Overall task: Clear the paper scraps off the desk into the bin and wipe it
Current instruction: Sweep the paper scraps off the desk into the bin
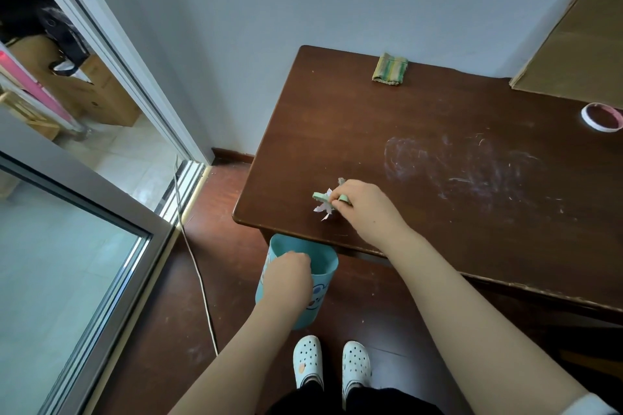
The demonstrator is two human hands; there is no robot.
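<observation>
Nearest: white perforated clogs (307, 360). The left hand (288, 274) has its grip curled over the rim of the round teal plastic bin (325, 261). The right hand (364, 209) pinches crumpled green-white paper scraps (323, 204) on the scuffed dark-brown wooden worktop (354, 131), near its front-left corner. Folded striped cloth (390, 68) at the far edge.

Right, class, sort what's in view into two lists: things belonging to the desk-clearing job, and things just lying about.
Job: green and white paper scraps, pinched by the right hand; teal plastic bin, gripped at its rim by the left hand; folded green-and-yellow striped cloth; dark brown wooden desk.
Lying about: pink-and-white tape roll; brown cardboard sheet.
</observation>
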